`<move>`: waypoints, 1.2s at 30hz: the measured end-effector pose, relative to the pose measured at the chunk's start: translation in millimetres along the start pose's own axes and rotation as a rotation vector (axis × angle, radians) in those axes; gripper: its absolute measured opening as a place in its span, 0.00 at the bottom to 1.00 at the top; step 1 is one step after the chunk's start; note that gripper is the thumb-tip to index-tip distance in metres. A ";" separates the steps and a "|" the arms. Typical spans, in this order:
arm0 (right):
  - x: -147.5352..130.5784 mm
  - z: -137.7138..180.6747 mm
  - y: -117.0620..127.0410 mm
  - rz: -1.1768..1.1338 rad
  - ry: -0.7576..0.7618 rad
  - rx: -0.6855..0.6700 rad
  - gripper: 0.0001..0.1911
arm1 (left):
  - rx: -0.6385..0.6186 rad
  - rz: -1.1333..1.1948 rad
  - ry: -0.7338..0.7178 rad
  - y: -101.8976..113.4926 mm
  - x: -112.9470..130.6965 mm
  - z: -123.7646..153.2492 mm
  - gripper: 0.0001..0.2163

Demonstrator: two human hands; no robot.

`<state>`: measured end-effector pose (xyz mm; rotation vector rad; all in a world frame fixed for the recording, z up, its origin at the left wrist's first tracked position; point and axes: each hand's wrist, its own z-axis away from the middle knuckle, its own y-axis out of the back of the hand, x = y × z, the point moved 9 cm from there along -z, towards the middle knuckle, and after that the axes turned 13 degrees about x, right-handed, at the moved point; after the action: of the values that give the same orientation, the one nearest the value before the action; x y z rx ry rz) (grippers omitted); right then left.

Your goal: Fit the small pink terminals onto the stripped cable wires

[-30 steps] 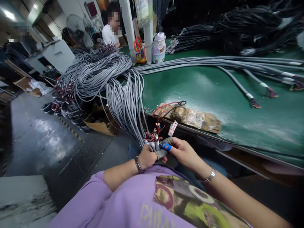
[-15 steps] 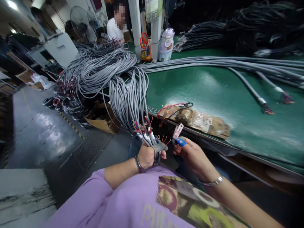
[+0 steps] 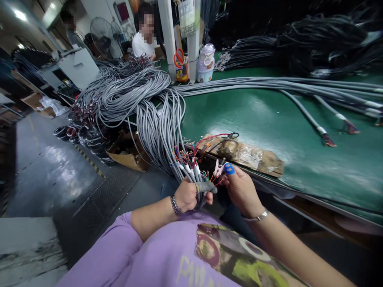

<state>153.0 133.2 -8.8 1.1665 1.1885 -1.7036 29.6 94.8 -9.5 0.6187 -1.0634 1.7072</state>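
My left hand [image 3: 186, 196] is wrapped round a bundle of grey cables [image 3: 161, 135]. A grey covering is on one of its digits. Out of the white-banded cable ends fan thin coloured wires [image 3: 206, 174]. Just right of them my right hand [image 3: 241, 189] is closed in a pinch on a small pale pink tool [image 3: 218, 168] with two arms, forked like a peg. A blue cover [image 3: 229, 168] sits on its thumb. A red wire runs close by those fingertips; whether they grip it I cannot tell.
More grey cables lie along the green table [image 3: 233, 111]. A taped cardboard piece [image 3: 251, 156] is at its near edge. Scissors [image 3: 178, 59] and a lilac container [image 3: 206, 61] stand by the posts. A person [image 3: 143, 44] is behind; an open carton [image 3: 127, 153] sits below.
My right hand has moved slightly up with the pink tool, nearer the coloured wires. The tool has turned and its two arms now show spread. My left hand keeps its hold on the cables.
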 end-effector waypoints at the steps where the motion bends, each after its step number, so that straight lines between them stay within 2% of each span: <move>1: -1.6 0.0 1.7 0.015 0.034 0.018 0.23 | -0.002 -0.003 -0.003 0.1 -0.3 -0.8 0.17; 3: 1.7 1.0 -3.7 0.012 0.006 -0.038 0.24 | 0.003 -0.013 -0.002 0.4 -1.1 -1.8 0.18; 7: 11.8 5.1 -22.4 -0.068 -0.176 -0.191 0.28 | 0.034 -0.052 0.030 1.3 -4.6 -2.3 0.19; 18: 17.3 1.1 -24.4 -0.211 -0.272 -0.129 0.25 | 0.049 -0.080 0.026 2.9 -12.1 -8.2 0.19; 27: 19.8 9.9 -26.5 -0.304 -0.445 -0.192 0.26 | 0.071 -0.057 -0.004 7.3 -7.5 5.9 0.19; 32: 16.5 5.2 -22.7 -0.243 -0.372 -0.176 0.19 | 0.111 0.001 -0.049 11.0 -6.3 8.6 0.18; 36: 19.9 5.1 -21.6 -0.232 -0.360 -0.167 0.19 | 0.154 -0.004 -0.063 11.8 -6.6 5.1 0.18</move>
<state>125.7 133.3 -20.8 0.6064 1.2425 -1.8481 20.9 85.7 -16.5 0.7768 -0.9796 1.7877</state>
